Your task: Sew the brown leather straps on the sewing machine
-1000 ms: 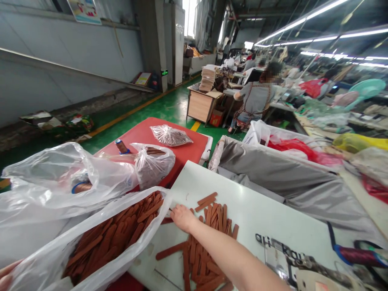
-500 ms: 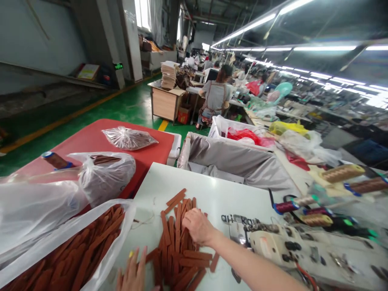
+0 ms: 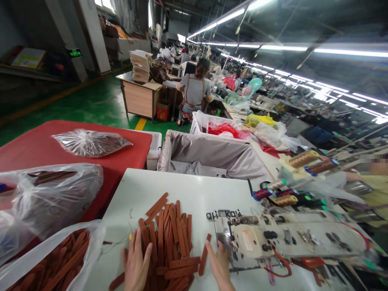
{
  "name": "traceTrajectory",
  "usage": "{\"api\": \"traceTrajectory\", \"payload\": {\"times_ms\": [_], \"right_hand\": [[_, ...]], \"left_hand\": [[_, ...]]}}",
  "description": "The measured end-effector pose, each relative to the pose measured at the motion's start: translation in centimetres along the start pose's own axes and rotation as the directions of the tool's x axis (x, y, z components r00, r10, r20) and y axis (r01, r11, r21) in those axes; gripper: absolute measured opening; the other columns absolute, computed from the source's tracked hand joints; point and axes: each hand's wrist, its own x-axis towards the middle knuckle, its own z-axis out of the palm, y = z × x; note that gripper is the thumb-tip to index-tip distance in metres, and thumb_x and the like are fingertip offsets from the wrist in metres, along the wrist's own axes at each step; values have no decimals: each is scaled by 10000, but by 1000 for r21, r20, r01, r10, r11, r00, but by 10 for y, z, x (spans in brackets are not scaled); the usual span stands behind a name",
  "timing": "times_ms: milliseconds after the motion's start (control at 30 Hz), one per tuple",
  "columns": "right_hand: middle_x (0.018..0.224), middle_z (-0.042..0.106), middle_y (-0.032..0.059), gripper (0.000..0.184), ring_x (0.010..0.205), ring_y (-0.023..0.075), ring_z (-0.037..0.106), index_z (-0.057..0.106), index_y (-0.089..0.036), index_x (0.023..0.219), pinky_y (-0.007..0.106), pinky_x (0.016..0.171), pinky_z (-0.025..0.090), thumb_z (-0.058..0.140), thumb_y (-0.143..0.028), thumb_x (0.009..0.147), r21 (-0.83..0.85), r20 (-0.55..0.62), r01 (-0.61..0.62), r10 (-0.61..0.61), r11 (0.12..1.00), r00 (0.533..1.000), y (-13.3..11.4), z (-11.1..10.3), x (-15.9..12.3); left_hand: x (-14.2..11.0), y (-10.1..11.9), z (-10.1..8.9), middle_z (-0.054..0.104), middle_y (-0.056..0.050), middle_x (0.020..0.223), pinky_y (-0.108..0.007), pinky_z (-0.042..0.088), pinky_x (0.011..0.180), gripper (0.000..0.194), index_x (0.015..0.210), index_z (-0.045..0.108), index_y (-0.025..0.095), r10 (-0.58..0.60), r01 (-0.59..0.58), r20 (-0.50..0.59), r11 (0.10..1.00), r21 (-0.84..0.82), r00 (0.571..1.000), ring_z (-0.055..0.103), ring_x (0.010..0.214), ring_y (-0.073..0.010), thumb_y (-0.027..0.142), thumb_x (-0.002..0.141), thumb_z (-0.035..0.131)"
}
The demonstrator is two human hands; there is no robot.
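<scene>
A loose pile of reddish-brown leather strips [image 3: 172, 234] with rounded ends lies on the white sewing table [image 3: 194, 184]. My left hand [image 3: 138, 258] rests at the pile's left side with its fingers stretched and spread; I cannot tell if it touches the strips beside it. To the right of the pile, my right hand [image 3: 218, 260] is open, fingers apart, its tips beside a single strip [image 3: 205, 254]. Just past that hand stands the sewing machine [image 3: 248, 238]. Neither hand holds anything that I can see.
An open plastic bag [image 3: 93, 242] full of similar strips stands at the lower left. Tied bags [image 3: 91, 142] lie on a red table [image 3: 133, 145]. Beyond my table is a grey-lined bin [image 3: 206, 149]. Thread spools [image 3: 286, 201] stand at right. A co-worker [image 3: 194, 89] sits ahead.
My right hand has lifted off the pile and moved right, its fingers now apart. My left hand has come further forward at the pile's left. The view has turned right.
</scene>
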Motion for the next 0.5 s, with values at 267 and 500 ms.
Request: {"api": "traceTrajectory", "payload": {"times_ms": [267,500], "right_hand": [[1322,512,236,740,1188,373,534,453,-56,1377,508,1019,412,484,-597,874,42,134,128,-133,991,982,-130,32,7],[1166,603,214,642,1062,360,600,499,-17,1327,488,935,482,623,-352,793,96,125,200,-211,975,969,-166,49,-38]], "left_hand": [[18,14,30,337,-99,1556,-455,63,1222,563,1514,254,165,97,-39,172,949,-313,980,256,1446,-232,413,1010,221],[23,23,18,378,-69,1537,-517,351,1125,524,1457,366,296,86,31,201,856,-516,976,380,1384,-295,508,978,394]]}}
